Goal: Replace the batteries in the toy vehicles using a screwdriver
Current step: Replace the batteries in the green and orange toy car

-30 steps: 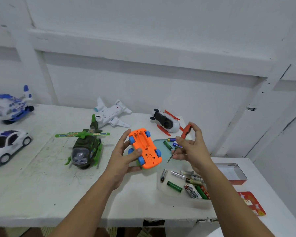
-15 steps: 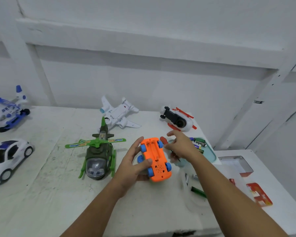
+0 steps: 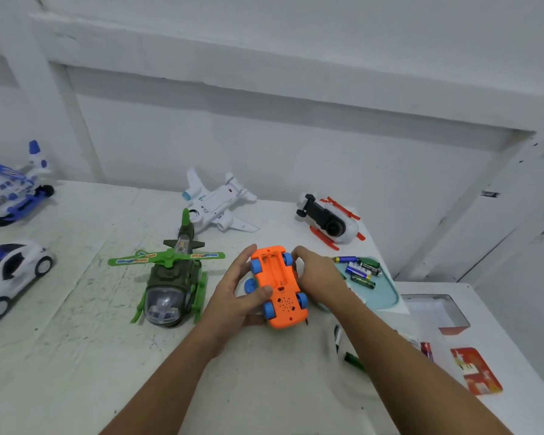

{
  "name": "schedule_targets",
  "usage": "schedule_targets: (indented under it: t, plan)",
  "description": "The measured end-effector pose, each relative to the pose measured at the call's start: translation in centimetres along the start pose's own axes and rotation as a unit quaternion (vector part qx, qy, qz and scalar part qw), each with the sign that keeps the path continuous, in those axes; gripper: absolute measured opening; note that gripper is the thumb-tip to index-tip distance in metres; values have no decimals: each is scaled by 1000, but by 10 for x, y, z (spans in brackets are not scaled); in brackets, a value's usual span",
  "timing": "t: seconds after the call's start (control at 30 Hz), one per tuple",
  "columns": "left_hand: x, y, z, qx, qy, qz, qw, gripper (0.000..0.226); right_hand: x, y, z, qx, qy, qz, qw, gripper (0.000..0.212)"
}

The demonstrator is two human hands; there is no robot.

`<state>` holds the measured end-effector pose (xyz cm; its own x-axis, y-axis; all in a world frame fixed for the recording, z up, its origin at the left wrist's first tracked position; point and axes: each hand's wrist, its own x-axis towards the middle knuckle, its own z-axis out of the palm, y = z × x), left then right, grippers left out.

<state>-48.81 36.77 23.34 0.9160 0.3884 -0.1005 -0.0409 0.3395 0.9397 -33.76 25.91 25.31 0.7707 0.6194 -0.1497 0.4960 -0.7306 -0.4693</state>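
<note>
White counter's littered with toys; left hand (image 3: 233, 296) grips the upturned orange car (image 3: 278, 285), bay open and looks empty. Right hand (image 3: 319, 273) curls against its far side, screwdriver unseen. Next, I'd guess: fresh batteries (image 3: 361, 270) just beyond that hand

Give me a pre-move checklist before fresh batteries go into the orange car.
1. Orange toy car upside down, underside up: ok.
2. Battery bay open and empty: ok.
3. Left hand grips the car's side: ok.
4. Right hand free to pick up a battery: cannot tell; its palm side is hidden.
5. Batteries within reach on the teal tray: ok.
6. Screwdriver in sight: not ok.
</note>
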Motion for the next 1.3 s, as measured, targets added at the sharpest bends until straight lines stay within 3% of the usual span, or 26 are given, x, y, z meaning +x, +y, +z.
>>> schedule_targets:
  t: [0.23, 0.37, 0.57, 0.67, 0.77, 0.83, 1.07, 1.3]
  plan:
    - [0, -1, 13, 17, 33, 10, 999, 66, 3, 25, -20, 68, -6, -4, 998, 34]
    - [1, -2, 18, 15, 36, 11, 999, 66, 7, 50, -36, -34, 62, 29, 997, 29]
    - [1, -3, 24, 17, 38, 19, 999, 69, 5, 57, -31, -132, 20, 25, 991, 23]
    - [0, -3, 25, 10, 38, 21, 999, 70, 1, 51, -35, 0, 32, 12, 999, 27]
    - [0, -3, 28, 7, 40, 28, 999, 73, -13, 29, -51, 253, 62, 12, 965, 24]
    - [0, -3, 30, 4, 46, 33, 998, 75, -25, 12, -57, 293, 68, -19, 953, 20]
    - [-4, 1, 35, 8, 35, 37, 999, 77, -52, -23, -36, 116, 68, -105, 985, 20]
    - [-6, 2, 32, 4, 44, 42, 998, 76, -58, -23, -33, 56, 51, -142, 987, 32]
